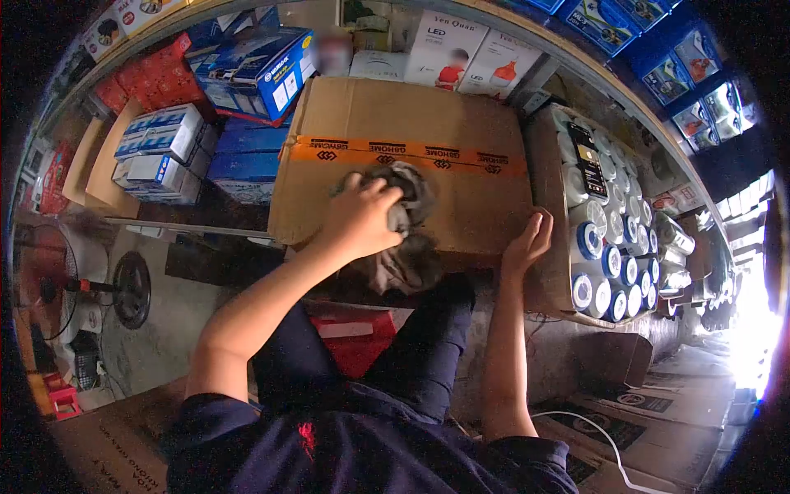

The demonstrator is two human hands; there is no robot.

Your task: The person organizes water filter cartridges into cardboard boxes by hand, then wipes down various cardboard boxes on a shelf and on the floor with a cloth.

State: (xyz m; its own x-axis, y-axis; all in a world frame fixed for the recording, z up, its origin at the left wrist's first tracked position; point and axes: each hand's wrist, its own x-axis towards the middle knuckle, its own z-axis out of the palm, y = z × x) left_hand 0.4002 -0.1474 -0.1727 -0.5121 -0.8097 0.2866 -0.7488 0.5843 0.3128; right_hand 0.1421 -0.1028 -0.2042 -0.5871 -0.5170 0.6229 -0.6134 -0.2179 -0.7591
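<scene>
A large cardboard box (461, 202), sealed with printed orange tape (411, 155), lies in front of me above my knees. My left hand (366, 216) is closed around a crumpled, patterned grey-brown rag (411, 198), pressed against the box near its front edge. Part of the rag (403, 265) hangs below that edge, its outline blurred. At the box's front right corner is my right hand (527, 241), its fingers stretched out beside the edge; nothing shows in it.
An open carton of white, blue-rimmed cylinders (605, 284) stands close at the right, a phone (587, 160) lying on top. Blue boxes (251, 74) and smaller cartons (164, 156) sit at the left. White LED bulb boxes (444, 49) line the back. A fan (49, 284) stands lower left.
</scene>
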